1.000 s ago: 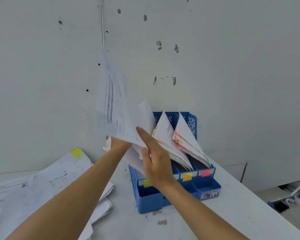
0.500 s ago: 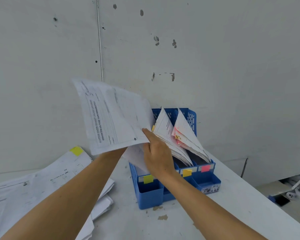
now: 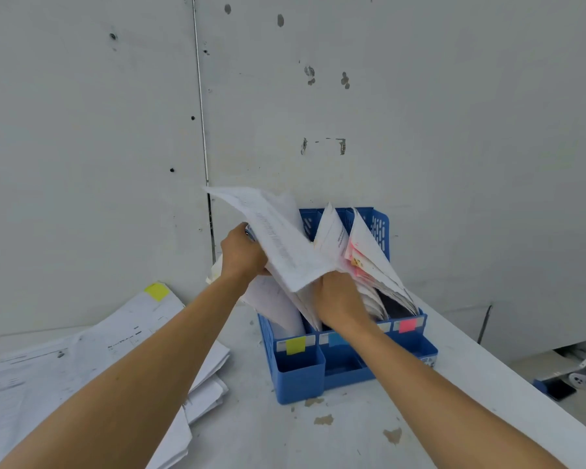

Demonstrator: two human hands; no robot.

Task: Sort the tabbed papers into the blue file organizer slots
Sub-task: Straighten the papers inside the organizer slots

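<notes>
**Clerk:** Entry one, the grip. How was it recorded?

**Checker:** Left hand [image 3: 242, 253]: fingers curled round the left edge of the loose sheet [image 3: 285, 242], grasping it. Right hand [image 3: 339, 299]: only the back showed, with the fingers hidden under the sheet's lower corner. I could not tell whether it was clasping or lying flat.

**Clerk:** Position of the sheet?

**Checker:** It was raised and tilted, its lower edge pointing down toward the left side of the blue file organizer [image 3: 298, 377], and it was not yet seated. I could not tell which slot it was aimed at, and its tab did not show. The tilt, I judged, was meant to feed the corner in between papers already filed.

**Clerk:** The right hand's station?

**Checker:** At the slot mouths, against the filed papers [image 3: 332, 231]. It was probably parting them to make room, though that is a judgement only.

**Clerk:** Organizer fittings?

**Checker:** A yellow label [image 3: 295, 345], a blue label [image 3: 335, 339] and a pink label [image 3: 406, 324] ran along the front, presumably matching each slot to a tab colour. The pink-tabbed papers [image 3: 366, 252] stood behind the pink label.

**Clerk:** Remaining stock?

**Checker:** The unsorted stack [image 3: 82, 353] lay flat on the table [image 3: 352, 434], left of the organizer and apart from it. A yellow tab [image 3: 157, 291] was on the top sheet's far corner. I judged it was placed within the left hand's reach. The task was part done.
</notes>
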